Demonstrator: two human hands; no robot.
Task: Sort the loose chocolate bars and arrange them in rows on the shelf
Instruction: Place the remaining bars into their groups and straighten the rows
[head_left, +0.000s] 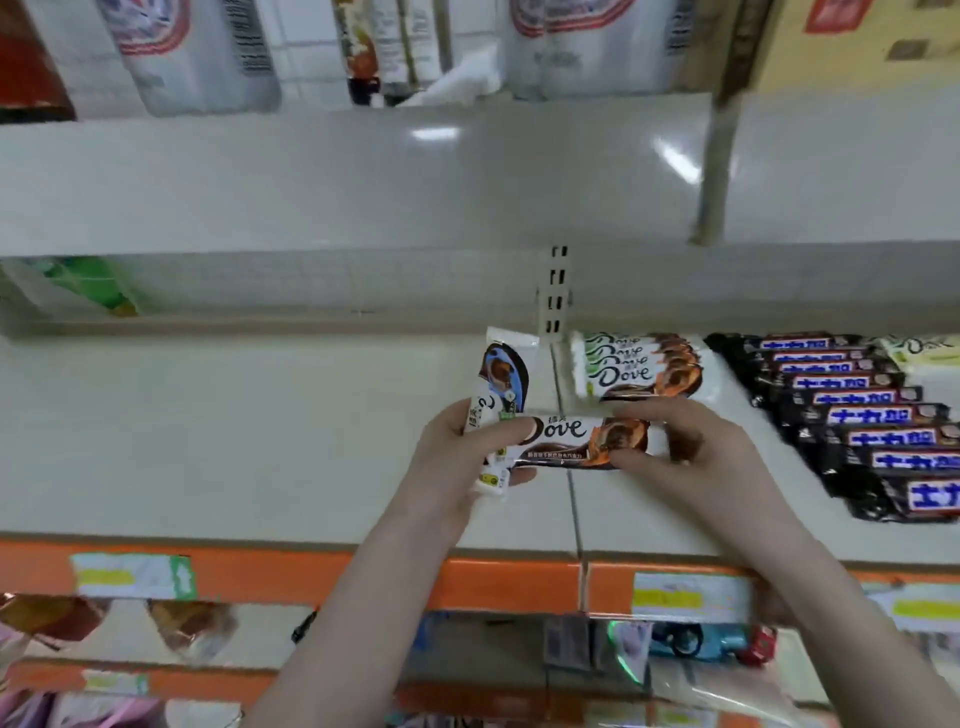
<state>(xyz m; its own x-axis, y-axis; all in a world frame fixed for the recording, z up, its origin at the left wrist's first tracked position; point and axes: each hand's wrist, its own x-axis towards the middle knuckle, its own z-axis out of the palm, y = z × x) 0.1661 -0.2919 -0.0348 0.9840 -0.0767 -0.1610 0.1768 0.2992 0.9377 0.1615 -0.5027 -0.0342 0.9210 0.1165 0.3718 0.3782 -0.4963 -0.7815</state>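
Note:
My left hand (457, 462) grips a white-and-blue Dove bar (501, 379) that stands upright above the cream shelf (208, 441). An orange-and-brown Dove bar (571, 441) lies crosswise in front of it; my left thumb rests on its left end and my right hand (670, 457) pinches its right end. Just behind them a short row of matching orange Dove bars (639, 366) lies overlapped on the shelf. To the right runs a long row of black bars with blue lettering (872, 421).
A slotted metal upright (556, 296) stands at the shelf's back. An orange price strip (467, 577) with labels edges the front. White packs (197, 52) fill the shelf above, snack bags (192, 623) the one below. A pale Dove bar (924, 348) lies at far right.

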